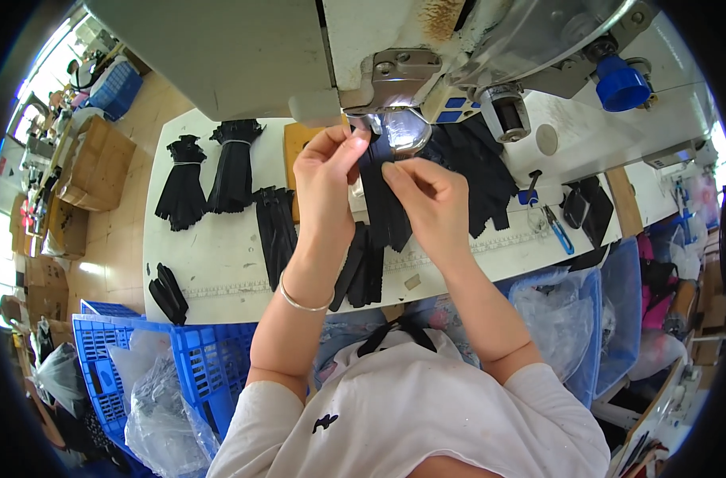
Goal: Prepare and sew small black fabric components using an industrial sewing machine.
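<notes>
My left hand [325,171] and my right hand [427,199] are raised together in front of a white sewing machine [395,48]. Both pinch the top of a narrow black fabric strip [387,211] that hangs down between them, just under the machine's lit needle area [403,127]. A pile of the same black strips [478,171] lies on the white table [211,263] behind my right hand. More strips [363,271] lie below my hands near the table's front edge. A thin bracelet sits on my left wrist.
Tied bundles of black strips [207,175] lie on the table's left part, with a small one [168,293] near the front edge. Small blue snips [558,231] rest at right. Blue crates with plastic bags [156,374] stand at lower left, a bagged bin [562,319] at right, cardboard boxes [92,163] on the floor.
</notes>
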Tool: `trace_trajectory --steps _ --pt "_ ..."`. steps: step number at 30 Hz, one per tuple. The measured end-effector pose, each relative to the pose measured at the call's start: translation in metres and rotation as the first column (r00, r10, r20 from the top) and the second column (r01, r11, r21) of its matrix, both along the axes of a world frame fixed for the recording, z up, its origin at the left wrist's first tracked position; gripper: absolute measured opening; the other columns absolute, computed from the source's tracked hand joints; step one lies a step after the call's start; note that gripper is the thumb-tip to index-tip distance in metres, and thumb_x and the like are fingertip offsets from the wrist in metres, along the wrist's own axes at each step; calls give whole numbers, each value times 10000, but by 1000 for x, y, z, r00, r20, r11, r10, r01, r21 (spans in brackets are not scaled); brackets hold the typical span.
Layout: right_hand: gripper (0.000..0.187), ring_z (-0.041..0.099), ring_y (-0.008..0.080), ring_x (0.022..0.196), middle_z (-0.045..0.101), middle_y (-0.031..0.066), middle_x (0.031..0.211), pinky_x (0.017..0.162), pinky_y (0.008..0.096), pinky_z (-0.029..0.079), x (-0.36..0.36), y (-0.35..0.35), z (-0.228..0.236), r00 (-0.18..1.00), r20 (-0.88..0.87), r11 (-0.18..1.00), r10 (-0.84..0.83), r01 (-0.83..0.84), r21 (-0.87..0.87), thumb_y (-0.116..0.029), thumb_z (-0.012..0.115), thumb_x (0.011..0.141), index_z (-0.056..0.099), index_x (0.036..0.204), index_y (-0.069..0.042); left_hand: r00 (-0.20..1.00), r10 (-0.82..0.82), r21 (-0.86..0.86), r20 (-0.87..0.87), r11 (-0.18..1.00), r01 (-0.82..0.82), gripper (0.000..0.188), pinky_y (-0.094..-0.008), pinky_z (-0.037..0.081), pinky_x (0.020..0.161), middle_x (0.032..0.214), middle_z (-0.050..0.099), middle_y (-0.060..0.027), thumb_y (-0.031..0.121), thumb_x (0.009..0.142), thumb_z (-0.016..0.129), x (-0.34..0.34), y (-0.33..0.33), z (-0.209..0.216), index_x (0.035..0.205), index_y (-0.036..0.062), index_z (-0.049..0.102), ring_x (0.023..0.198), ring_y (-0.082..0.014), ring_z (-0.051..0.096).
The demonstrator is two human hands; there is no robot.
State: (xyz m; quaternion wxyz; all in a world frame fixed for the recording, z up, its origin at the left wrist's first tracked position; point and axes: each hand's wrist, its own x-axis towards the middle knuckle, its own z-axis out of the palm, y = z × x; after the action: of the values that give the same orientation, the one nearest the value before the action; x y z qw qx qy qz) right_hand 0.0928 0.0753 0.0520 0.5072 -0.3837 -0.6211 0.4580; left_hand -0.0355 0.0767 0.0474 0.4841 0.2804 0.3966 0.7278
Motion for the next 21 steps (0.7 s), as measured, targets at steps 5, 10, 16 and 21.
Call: trace_trajectory --steps 5,10,16,21 --pt "179 440 27 504 531 -12 554 462 211 319 -3 3 1 1000 -3 1000 -15 15 -11 -154 661 864 668 826 22 999 30 -9 -32 999 -30 63 -218 436 686 809 601 -9 -12 833 544 -18 28 -1 839 36 585 727 -80 554" --pt "158 532 48 568 597 21 629 518 204 395 25 -20 -32 1000 27 986 7 -3 -165 -152 653 866 675 870 5 998 62 -14 -23 998 -62 174 -233 448 683 851 637 -41 -84 777 480 -27 47 -6 854 3 609 765 -105 588" --pt "306 578 193 707 565 66 839 617 300 466 49 -8 -75 795 576 979 -191 112 170 -204 676 828 599 1097 -80 1000 4 58 -3 998 -4 60 -251 421 557 706 557 -26 14 818 539 -35 44 -6 770 37 567 596 -100 509" --pt "378 583 259 839 537 83 906 712 377 469 39 4 -86 477 776 906 -413 129 403 -229 707 779 530 1084 -92 990 129 91 -52 988 -123 53 -232 443 624 809 595 -7 51 888 583 -60 1 21 898 11 616 730 -91 555"
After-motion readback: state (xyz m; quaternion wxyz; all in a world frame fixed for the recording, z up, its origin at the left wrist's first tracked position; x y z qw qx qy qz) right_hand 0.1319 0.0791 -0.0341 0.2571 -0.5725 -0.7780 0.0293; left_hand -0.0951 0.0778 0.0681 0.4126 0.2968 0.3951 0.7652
